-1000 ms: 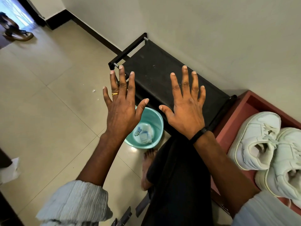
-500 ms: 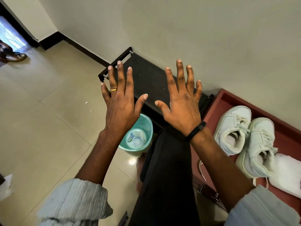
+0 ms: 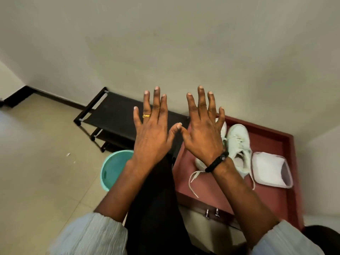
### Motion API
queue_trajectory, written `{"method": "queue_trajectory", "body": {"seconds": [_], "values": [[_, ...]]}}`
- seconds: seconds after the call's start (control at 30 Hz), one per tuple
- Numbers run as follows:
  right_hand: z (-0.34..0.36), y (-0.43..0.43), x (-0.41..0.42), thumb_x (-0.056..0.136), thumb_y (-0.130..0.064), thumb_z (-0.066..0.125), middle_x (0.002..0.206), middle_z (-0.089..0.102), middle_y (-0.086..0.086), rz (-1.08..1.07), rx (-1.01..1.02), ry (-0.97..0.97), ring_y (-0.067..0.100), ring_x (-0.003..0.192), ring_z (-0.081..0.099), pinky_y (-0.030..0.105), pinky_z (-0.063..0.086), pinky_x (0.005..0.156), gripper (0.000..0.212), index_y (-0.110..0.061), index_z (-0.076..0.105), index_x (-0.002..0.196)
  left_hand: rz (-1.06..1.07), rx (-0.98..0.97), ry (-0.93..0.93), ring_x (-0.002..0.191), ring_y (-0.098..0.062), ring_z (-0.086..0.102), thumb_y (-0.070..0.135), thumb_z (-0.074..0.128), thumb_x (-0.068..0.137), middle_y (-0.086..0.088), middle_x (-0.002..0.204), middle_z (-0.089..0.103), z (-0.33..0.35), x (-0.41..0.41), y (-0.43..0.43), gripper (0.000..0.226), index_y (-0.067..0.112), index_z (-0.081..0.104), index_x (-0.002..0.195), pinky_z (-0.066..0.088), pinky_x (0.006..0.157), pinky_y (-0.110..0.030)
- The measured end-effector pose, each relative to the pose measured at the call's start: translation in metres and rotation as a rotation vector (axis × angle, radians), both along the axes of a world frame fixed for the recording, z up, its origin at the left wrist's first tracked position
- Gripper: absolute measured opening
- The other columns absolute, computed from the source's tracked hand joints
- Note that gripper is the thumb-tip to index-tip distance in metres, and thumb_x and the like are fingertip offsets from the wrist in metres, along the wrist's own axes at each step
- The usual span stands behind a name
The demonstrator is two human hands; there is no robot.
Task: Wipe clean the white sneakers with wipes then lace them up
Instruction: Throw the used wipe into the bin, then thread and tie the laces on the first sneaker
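1. Hands: two, both raised with backs up. Left hand (image 3: 150,133) and right hand (image 3: 202,138) have straight fingers spread wide and hold nothing. The thumb tips are close together; cannot tell whether they touch.
2. White sneakers: two, side by side on the maroon desk (image 3: 272,137), toes toward the wall. The outer sneaker (image 3: 239,144) is mostly in view. The inner sneaker (image 3: 199,162) is largely hidden behind the right hand and wrist, with only its heel and a strip near the toe showing.
3. Loose lace ends: two counted. One lace end (image 3: 193,179) trails over the desk toward its near edge. The second lace end (image 3: 253,179) lies just beside the wipes tub.
4. Wipes tub (image 3: 270,169): one, white with a clear rim, on the desk just right of the outer sneaker. Its contents are blurred.
5. Other items, one each:
   - teal bucket (image 3: 114,168) on the floor, partly hidden behind the left forearm
   - black rack (image 3: 117,115) against the wall
   - gold ring (image 3: 146,116) on the left hand
   - black wristband (image 3: 217,161) on the right wrist
6. Metal handles (image 3: 211,212): two, on the desk front.
7. Pale sleeves: two, both cut off by the bottom edge.
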State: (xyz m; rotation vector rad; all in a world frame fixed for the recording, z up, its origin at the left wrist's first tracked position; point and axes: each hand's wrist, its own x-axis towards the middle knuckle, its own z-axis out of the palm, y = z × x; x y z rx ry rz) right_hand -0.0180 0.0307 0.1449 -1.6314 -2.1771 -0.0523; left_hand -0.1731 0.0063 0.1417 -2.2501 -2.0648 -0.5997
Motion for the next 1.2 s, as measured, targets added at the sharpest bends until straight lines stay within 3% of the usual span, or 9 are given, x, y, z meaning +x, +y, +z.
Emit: {"method": "queue_trajectory", "body": {"seconds": [0.27, 0.4, 0.6, 0.8, 0.9, 1.0, 1.2], "values": [[0.001, -0.052, 0.118, 0.091, -0.047, 0.053, 0.167, -0.006, 0.002, -0.229, 0.037, -0.014, 0.026, 0.153, -0.005, 0.063, 0.014, 0.116, 0.083, -0.024, 0.01, 0.159, -0.216, -0.002, -0.074, 0.153, -0.025, -0.024, 0.058, 0.023, 0.102, -0.005, 0.167, -0.023, 0.0, 0.123, -0.012, 0.08, 0.013, -0.007, 0.16, -0.002, 0.122, -0.061], [-0.009, -0.073, 0.156, 0.09, -0.048, 0.057, 0.167, -0.004, 0.004, -0.349, 0.019, -0.02, 0.028, 0.153, -0.001, 0.065, 0.016, 0.115, 0.086, -0.023, 0.011, 0.159, -0.286, -0.001, -0.108, 0.154, -0.024, -0.019, 0.051, 0.03, 0.104, -0.006, 0.169, -0.015, -0.015, 0.166, -0.024, 0.075, 0.012, 0.0, 0.161, 0.004, 0.123, -0.06], [-0.022, -0.083, 0.179, 0.091, -0.044, 0.062, 0.167, -0.007, 0.002, -0.455, -0.025, 0.074, 0.025, 0.153, -0.005, 0.062, 0.012, 0.117, 0.093, -0.026, 0.001, 0.158, -0.306, 0.067, -0.108, 0.156, -0.023, -0.007, 0.044, 0.039, 0.104, -0.006, 0.17, -0.001, -0.037, 0.175, -0.023, 0.07, 0.012, 0.013, 0.161, 0.015, 0.123, -0.059], [-0.035, -0.078, 0.173, 0.09, -0.042, 0.062, 0.167, -0.007, 0.001, -0.444, -0.048, 0.076, 0.024, 0.153, -0.004, 0.061, 0.014, 0.117, 0.089, -0.026, 0.006, 0.157, -0.311, 0.038, -0.152, 0.156, -0.021, -0.007, 0.042, 0.036, 0.103, -0.003, 0.169, -0.001, -0.046, 0.166, -0.021, 0.069, 0.015, 0.011, 0.161, 0.008, 0.125, -0.052], [-0.048, -0.077, 0.174, 0.091, -0.04, 0.061, 0.167, -0.003, 0.001, -0.447, -0.101, 0.096, 0.023, 0.153, 0.0, 0.059, 0.015, 0.116, 0.077, -0.026, 0.021, 0.156, -0.317, -0.023, -0.159, 0.156, -0.02, -0.008, 0.043, 0.032, 0.103, -0.002, 0.17, 0.0, -0.057, 0.166, -0.019, 0.067, 0.017, 0.01, 0.162, 0.007, 0.124, -0.048], [-0.069, -0.08, 0.176, 0.091, -0.037, 0.061, 0.166, 0.004, 0.002, -0.43, -0.247, 0.104, 0.024, 0.152, 0.008, 0.057, 0.019, 0.117, 0.062, -0.03, 0.036, 0.148, -0.308, -0.169, -0.121, 0.156, -0.028, -0.004, 0.04, 0.043, 0.103, -0.006, 0.17, 0.006, -0.073, 0.17, -0.02, 0.063, 0.021, 0.022, 0.159, 0.015, 0.122, -0.054], [-0.102, -0.083, 0.171, 0.089, -0.043, 0.059, 0.163, 0.014, 0.008, -0.463, -0.459, 0.084, 0.026, 0.147, 0.02, 0.054, 0.029, 0.113, 0.058, -0.032, 0.039, 0.143, -0.181, -0.424, 0.042, 0.154, -0.037, -0.009, 0.038, 0.05, 0.102, -0.011, 0.169, 0.001, -0.103, 0.167, -0.014, 0.056, 0.031, 0.031, 0.154, 0.016, 0.122, -0.061]]}}
